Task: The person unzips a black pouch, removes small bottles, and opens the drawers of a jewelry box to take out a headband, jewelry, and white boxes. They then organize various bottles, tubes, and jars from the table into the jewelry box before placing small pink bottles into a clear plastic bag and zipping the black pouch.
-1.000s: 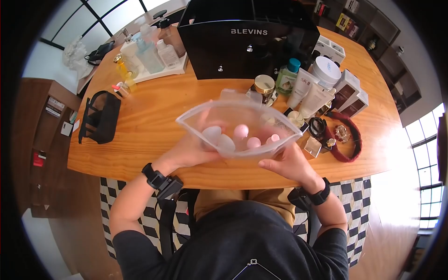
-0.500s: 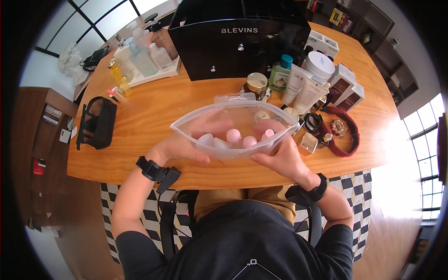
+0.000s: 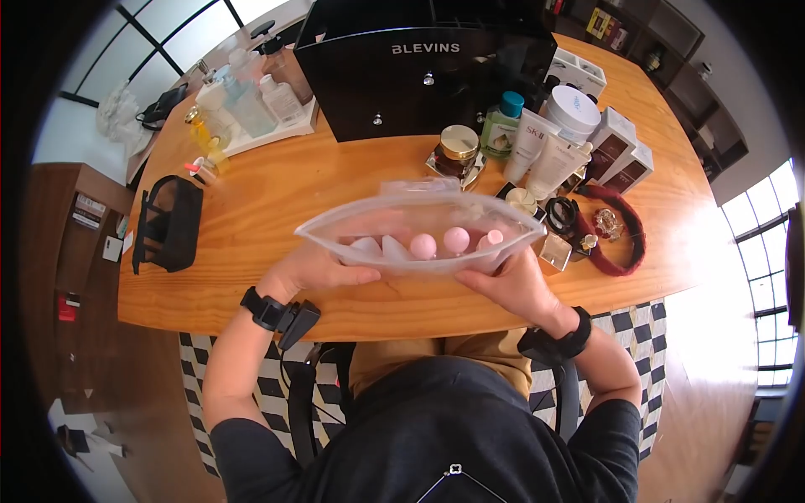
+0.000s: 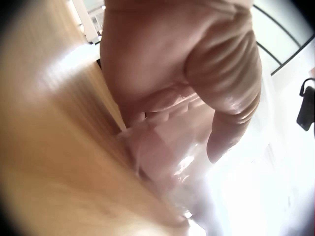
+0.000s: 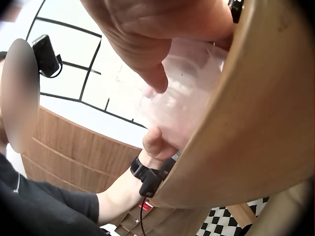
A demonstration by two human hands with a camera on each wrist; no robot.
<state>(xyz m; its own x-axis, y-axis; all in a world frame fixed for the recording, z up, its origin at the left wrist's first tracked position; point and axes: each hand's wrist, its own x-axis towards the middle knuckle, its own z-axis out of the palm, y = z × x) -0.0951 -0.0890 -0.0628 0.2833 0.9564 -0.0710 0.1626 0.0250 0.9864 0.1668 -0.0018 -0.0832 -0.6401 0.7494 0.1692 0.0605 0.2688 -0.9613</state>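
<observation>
A frosted translucent zip pouch [image 3: 419, 261] stands between my hands with its mouth gaping upward. Inside lie a round pink ball [image 3: 423, 246], a second pink ball [image 3: 456, 240], a small pink bottle-like piece [image 3: 490, 241] and pale wedge-like pieces [image 3: 392, 248]. My left hand [image 3: 323, 271] holds the pouch's left side, its fingers behind the film and its thumb at the front. At the other end my right hand [image 3: 513, 282] grips it the same way. In the left wrist view the curled fingers [image 4: 167, 101] show against the hazy plastic.
Behind the pouch stands a black BLEVINS case [image 3: 419, 92]. Crowded at right are a gold-lidded jar [image 3: 459, 144], a green bottle [image 3: 501, 127], white tubes [image 3: 530, 147], boxes [image 3: 612, 147] and a red headband [image 3: 637, 239]. A black mesh pouch [image 3: 172, 222] and a bottle tray [image 3: 281, 130] lie left.
The pouch's mouth has narrowed and its contents have shifted, the two pink balls now side by side. My left hand has moved slightly left, its thumb coming across the front.
</observation>
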